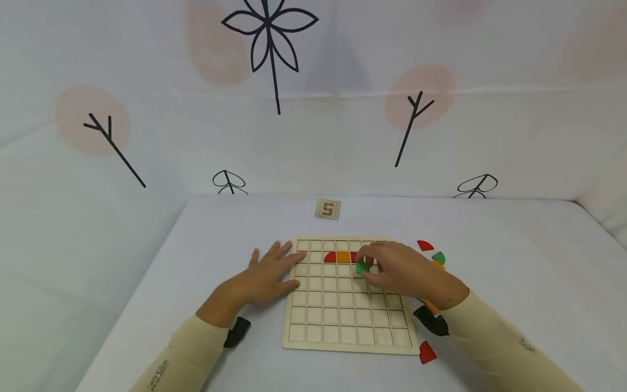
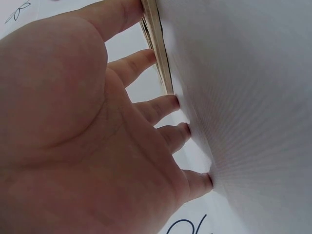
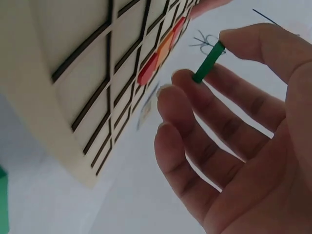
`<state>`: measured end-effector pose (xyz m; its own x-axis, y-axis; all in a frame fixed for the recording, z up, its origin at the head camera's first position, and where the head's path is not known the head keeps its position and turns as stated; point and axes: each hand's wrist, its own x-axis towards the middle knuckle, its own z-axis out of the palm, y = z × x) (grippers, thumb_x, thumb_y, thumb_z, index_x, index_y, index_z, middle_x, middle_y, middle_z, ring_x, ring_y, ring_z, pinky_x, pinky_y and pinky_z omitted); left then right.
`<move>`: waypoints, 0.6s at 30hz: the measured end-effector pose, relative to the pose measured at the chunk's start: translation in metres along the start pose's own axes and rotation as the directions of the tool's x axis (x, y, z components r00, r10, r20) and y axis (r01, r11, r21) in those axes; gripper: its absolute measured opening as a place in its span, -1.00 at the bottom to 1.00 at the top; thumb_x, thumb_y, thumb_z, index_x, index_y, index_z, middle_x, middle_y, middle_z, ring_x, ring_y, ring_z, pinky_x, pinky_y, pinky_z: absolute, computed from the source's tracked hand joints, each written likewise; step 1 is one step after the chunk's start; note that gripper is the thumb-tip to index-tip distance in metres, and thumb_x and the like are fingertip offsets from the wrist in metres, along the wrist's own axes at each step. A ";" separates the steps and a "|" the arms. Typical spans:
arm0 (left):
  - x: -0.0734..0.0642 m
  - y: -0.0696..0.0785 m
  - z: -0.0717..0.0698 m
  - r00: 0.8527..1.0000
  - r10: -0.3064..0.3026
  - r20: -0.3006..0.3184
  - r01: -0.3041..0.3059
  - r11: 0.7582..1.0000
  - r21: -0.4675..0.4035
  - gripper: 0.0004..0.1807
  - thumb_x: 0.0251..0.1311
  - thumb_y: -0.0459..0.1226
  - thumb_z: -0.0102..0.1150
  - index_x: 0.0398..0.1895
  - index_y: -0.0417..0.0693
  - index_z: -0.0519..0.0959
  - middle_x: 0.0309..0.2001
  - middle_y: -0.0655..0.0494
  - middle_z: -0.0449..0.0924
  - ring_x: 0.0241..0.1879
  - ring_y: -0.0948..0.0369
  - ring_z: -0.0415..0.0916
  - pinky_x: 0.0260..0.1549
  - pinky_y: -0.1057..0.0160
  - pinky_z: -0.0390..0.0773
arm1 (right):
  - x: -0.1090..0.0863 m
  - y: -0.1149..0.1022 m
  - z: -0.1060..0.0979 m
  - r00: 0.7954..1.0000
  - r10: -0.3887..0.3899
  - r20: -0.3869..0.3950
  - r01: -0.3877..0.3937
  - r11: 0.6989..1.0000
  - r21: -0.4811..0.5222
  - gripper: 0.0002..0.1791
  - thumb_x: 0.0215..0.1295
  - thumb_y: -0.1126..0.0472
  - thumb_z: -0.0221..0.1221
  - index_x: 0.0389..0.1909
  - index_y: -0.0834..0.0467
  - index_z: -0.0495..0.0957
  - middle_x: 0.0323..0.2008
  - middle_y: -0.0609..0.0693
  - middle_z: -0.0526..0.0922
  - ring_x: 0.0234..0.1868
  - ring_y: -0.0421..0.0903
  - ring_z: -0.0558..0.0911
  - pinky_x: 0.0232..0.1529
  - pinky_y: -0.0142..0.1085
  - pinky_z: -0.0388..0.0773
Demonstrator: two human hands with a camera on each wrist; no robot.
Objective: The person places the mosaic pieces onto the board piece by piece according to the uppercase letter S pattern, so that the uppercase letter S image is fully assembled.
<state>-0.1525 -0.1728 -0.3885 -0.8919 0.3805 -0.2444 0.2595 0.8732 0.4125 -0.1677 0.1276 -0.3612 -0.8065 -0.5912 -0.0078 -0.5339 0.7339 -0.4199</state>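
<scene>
A pale wooden grid board (image 1: 338, 316) lies on the white table. Near its top edge sit a red quarter-round piece (image 1: 330, 257), an orange square (image 1: 343, 257) and another red piece (image 1: 354, 257), side by side in their cells. My right hand (image 1: 399, 267) pinches a green piece (image 3: 209, 62) between thumb and fingertips, held just above the board below that second red piece, which the hand partly covers. At the board's left edge, my left hand (image 1: 264, 280) spreads its fingers; thumb and index finger touch the board, while the other fingertips (image 2: 184, 130) rest on the table.
Behind the board lies a small pattern card (image 1: 327, 209). Along the right side are loose pieces: a red one (image 1: 425, 245), a green one (image 1: 438, 257), orange ones partly hidden by the right arm, and a red quarter (image 1: 427, 353) by the near corner.
</scene>
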 end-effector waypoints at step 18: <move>0.000 0.003 0.000 1.000 -0.009 0.014 0.009 1.000 0.004 -0.28 0.41 0.01 0.12 0.58 0.31 0.12 0.64 0.05 -0.17 0.63 -0.02 -0.36 0.49 -0.32 -0.42 | 0.015 -0.014 0.016 0.965 0.036 -0.259 -0.042 0.999 -0.016 -0.74 0.26 0.15 0.30 -0.05 0.11 0.64 -0.29 -0.09 0.68 -0.38 -0.17 0.57 -0.42 -0.41 0.48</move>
<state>-0.1519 -0.1701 -0.3873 -0.8891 0.3766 -0.2603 0.2529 0.8780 0.4063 -0.1681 0.1034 -0.3699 -0.8636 -0.4575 0.2120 -0.5037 0.7631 -0.4049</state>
